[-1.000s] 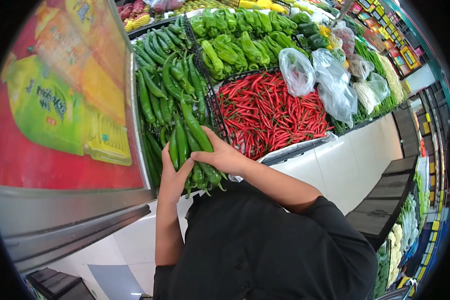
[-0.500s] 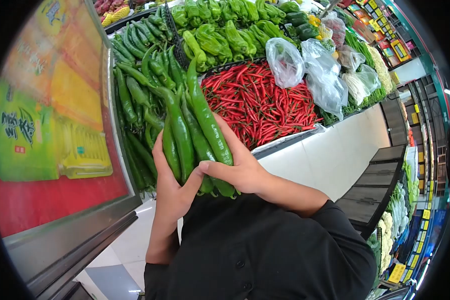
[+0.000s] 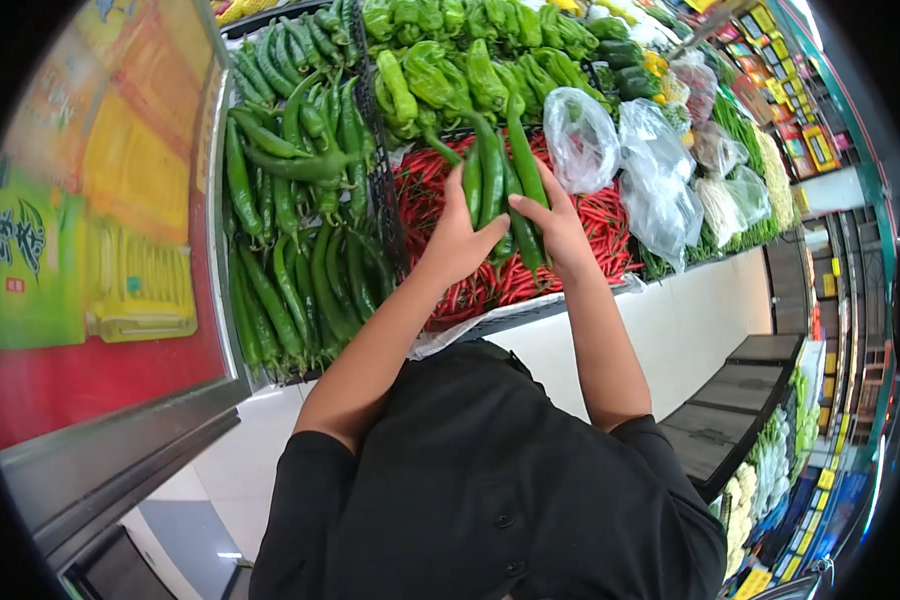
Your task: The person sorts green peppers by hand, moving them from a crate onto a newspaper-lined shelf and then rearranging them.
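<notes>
Long green peppers (image 3: 500,190), held above the red chilies (image 3: 615,235), are clasped between my left hand (image 3: 457,235) and right hand (image 3: 562,228), both curled around their lower halves (light, stiff, waxy, I'd judge; grip mid-length, not stems).

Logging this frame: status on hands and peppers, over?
Left hand and right hand both gripping green pepper bunch. Bunch held above red chilies. Plastic bag close beside right hand.
</notes>
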A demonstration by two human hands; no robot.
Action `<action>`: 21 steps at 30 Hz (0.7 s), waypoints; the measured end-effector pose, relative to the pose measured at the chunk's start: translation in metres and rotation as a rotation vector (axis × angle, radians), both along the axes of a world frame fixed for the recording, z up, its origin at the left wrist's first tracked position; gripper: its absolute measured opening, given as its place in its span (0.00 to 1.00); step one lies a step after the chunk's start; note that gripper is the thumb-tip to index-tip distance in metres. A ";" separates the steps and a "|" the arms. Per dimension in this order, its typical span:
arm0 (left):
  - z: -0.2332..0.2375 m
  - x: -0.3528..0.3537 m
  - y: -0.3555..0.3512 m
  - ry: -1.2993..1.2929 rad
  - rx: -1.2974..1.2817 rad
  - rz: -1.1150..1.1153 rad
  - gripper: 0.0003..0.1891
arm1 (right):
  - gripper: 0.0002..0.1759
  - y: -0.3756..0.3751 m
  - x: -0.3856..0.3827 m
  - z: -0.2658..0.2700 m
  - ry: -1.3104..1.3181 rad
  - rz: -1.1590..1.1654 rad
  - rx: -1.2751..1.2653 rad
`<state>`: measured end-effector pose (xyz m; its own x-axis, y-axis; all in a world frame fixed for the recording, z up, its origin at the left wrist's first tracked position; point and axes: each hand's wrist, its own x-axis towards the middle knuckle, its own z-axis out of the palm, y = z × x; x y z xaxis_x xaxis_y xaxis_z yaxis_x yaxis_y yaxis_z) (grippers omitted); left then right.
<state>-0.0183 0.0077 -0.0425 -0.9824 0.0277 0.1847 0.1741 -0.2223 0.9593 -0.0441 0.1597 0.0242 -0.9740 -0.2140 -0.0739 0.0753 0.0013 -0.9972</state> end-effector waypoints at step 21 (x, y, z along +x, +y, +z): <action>0.005 0.151 -0.103 -0.024 -0.639 0.467 0.21 | 0.49 -0.007 0.010 -0.079 0.764 -0.095 0.945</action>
<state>0.1324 -0.0955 -0.0378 -0.9220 -0.2952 0.2507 0.0911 0.4639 0.8812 -0.0339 0.1532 -0.0544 -0.8439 -0.3115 0.4368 -0.4908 0.7769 -0.3943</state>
